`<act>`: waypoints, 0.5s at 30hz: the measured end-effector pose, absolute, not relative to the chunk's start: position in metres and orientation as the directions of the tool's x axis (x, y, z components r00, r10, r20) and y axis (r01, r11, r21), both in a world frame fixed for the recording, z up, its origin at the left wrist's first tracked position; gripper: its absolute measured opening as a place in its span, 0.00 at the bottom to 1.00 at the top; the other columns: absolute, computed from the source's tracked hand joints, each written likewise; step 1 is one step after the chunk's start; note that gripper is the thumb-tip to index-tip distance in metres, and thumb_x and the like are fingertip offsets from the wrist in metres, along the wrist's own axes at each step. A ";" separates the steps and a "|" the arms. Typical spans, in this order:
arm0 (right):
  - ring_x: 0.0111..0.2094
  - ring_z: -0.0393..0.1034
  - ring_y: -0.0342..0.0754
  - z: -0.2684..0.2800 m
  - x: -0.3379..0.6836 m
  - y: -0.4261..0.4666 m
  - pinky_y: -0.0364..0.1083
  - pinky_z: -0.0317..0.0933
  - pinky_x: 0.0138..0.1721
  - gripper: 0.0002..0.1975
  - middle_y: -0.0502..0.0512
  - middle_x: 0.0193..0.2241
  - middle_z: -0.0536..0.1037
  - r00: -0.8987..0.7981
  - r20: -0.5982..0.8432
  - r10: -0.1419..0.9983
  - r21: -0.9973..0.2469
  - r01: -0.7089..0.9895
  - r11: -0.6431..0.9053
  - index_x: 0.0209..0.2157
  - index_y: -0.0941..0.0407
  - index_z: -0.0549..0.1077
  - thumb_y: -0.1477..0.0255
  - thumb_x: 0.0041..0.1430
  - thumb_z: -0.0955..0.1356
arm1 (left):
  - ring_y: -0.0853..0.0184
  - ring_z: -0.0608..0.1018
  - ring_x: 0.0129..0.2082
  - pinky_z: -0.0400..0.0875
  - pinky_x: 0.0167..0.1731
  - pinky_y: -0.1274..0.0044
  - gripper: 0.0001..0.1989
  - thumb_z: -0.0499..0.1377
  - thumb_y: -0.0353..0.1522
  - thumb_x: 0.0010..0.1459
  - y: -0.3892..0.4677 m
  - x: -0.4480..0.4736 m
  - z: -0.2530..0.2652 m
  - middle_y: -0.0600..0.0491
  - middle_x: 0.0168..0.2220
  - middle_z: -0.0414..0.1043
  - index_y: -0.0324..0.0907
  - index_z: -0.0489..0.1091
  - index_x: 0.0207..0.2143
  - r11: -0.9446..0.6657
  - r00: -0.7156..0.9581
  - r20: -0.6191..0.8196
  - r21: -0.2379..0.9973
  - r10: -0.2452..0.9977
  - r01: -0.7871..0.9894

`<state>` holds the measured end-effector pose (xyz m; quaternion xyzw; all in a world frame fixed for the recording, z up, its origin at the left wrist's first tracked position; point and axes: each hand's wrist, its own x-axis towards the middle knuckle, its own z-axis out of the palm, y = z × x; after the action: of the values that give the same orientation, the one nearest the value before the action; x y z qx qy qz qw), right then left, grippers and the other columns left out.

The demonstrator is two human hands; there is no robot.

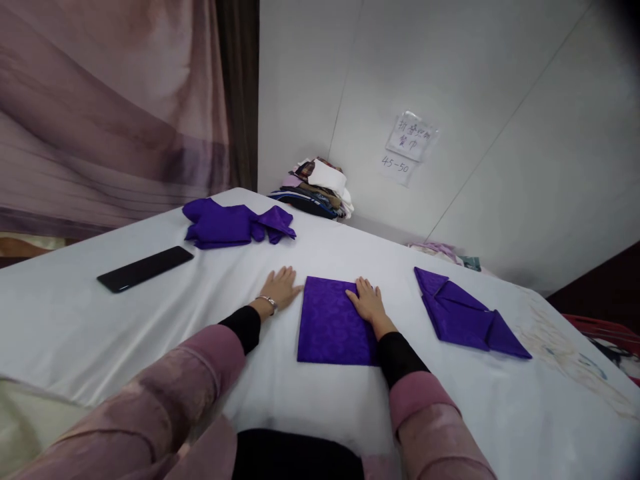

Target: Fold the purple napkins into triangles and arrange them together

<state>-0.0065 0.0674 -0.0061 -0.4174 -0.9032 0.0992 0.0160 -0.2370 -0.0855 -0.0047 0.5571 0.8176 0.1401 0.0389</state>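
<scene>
A purple patterned napkin [333, 327], folded into a square, lies flat before me on the white-covered table [270, 393]. My right hand [369, 300] rests flat on its upper right part, fingers stretched out. Just left of the napkin, my left hand [281, 288] lies palm down on the tablecloth with its fingers extended, the thumb close to the napkin's left edge. Whether the thumb touches that edge I cannot tell. A silver bracelet [270, 301] circles my left wrist. My right forearm hides the napkin's lower right corner.
To the right lies another purple napkin [463, 313] folded into an angular shape. Crumpled purple cloth [223, 223] sits at the back left, near a black phone-like slab [146, 268]. A pile of folded clothes [320, 187] stands beyond the far edge, below a wall sign [410, 137].
</scene>
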 end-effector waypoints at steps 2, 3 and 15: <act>0.64 0.32 0.50 -0.006 -0.007 0.067 0.58 0.26 0.60 0.37 0.56 0.64 0.43 -0.648 -0.058 0.759 -0.194 0.753 0.628 0.63 0.59 0.46 0.50 0.60 0.49 | 0.52 0.53 0.62 0.46 0.57 0.56 0.25 0.46 0.39 0.60 -0.101 -0.247 -0.002 0.37 0.61 0.53 0.34 0.58 0.55 0.387 -0.433 0.118 0.286 0.894 0.876; 0.64 0.32 0.50 -0.006 -0.007 0.067 0.58 0.26 0.60 0.37 0.56 0.64 0.43 -0.648 -0.061 0.760 -0.196 0.754 0.627 0.63 0.60 0.46 0.50 0.60 0.49 | 0.52 0.55 0.61 0.48 0.56 0.57 0.24 0.47 0.38 0.59 -0.108 -0.247 -0.001 0.37 0.60 0.55 0.34 0.59 0.54 0.391 -0.444 0.133 0.300 0.886 0.870; 0.64 0.33 0.50 0.025 0.018 0.009 0.57 0.25 0.61 0.32 0.56 0.64 0.46 -0.800 0.018 0.600 -0.236 0.580 0.780 0.63 0.56 0.47 0.54 0.62 0.52 | 0.64 0.72 0.43 0.67 0.45 0.70 0.13 0.49 0.32 0.59 -0.168 -0.186 0.010 0.51 0.41 0.73 0.44 0.69 0.42 0.008 -0.199 0.347 0.481 0.917 0.877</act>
<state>0.0185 0.0089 0.0252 -0.3132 -0.9422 0.1100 0.0459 -0.1863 -0.1676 0.0104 0.6322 0.7093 0.3102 0.0321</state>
